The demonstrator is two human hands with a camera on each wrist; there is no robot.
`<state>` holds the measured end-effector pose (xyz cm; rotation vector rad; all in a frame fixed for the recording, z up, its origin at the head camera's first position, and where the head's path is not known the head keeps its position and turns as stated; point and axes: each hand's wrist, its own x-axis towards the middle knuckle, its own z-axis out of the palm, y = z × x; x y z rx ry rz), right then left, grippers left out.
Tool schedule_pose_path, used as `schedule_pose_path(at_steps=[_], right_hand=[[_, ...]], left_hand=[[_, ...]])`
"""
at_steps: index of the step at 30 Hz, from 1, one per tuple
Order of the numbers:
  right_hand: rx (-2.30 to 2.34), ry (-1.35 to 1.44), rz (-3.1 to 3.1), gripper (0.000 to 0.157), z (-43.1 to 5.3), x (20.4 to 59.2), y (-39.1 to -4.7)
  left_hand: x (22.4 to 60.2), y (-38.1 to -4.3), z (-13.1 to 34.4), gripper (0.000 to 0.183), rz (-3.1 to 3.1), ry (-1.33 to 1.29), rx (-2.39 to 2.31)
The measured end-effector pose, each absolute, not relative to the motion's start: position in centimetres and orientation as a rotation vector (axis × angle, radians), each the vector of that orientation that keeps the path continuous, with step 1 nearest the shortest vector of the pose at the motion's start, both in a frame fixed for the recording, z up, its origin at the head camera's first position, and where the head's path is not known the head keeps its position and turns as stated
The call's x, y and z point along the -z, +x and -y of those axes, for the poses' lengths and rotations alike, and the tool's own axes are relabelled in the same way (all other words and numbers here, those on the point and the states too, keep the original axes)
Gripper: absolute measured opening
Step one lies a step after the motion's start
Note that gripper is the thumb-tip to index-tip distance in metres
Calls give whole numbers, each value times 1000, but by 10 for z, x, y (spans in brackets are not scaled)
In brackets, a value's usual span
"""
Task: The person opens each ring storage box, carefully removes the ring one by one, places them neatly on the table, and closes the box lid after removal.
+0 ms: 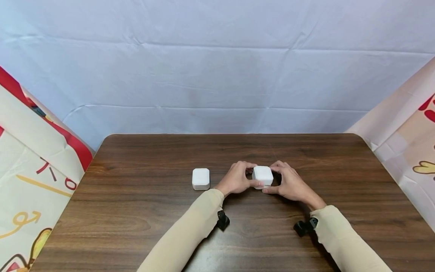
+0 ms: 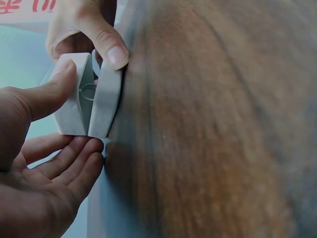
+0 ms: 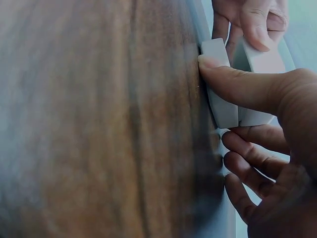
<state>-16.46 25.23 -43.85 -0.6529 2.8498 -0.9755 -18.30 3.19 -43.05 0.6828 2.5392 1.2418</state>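
Note:
A small white box with rounded corners is held between both hands above the brown table. My left hand pinches its upper half, thumb on the near face and fingers behind. My right hand grips the lower half, the thumb pressing its near side and fingers at the far side. In both wrist views a gap parts the halves. A thin ring-shaped detail shows inside; what it is cannot be made out.
A second white box of like shape stands on the table to the left of the left hand. A pale cloth hangs behind the table's back edge. Printed cloth hangs at the left side. Black wrist cameras sit on both sleeves.

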Motion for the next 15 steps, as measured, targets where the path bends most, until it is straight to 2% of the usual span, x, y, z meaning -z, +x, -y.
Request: schedule_pose_path(at_steps=[15], right_hand=[[1037,-590,-2841,55,-252,440,-164]], left_hand=[[428,-188,-31,50,-2302,557,-1477]])
